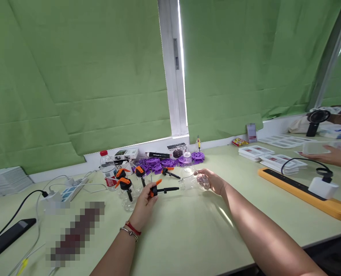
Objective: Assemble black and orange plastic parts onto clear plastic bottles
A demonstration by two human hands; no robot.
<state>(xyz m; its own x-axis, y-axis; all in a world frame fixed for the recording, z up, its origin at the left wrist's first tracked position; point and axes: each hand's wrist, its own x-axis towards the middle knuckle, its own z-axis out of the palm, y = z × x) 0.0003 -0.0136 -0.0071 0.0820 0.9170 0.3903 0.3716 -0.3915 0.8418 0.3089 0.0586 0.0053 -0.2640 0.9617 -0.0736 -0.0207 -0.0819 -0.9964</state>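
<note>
My left hand (146,202) is closed around a spray head (166,190), black with an orange trigger and nozzle, its black tube pointing right. My right hand (214,181) grips a clear plastic bottle (190,183) by its base. The bottle lies tilted on its side, its mouth facing the end of the tube; whether they touch I cannot tell. Left of my left hand stand clear bottles with black-and-orange spray heads (125,184). Another loose spray head (170,173) lies just behind. Beyond my right hand is an upright clear bottle (187,158).
Purple plastic parts (155,164) are heaped by the window sill. A red-capped drink bottle (108,170) stands left of them. A yellow power strip (299,192) with a white charger lies right, near stacked white cards (253,152). Another person's hand (331,156) holds a clear container.
</note>
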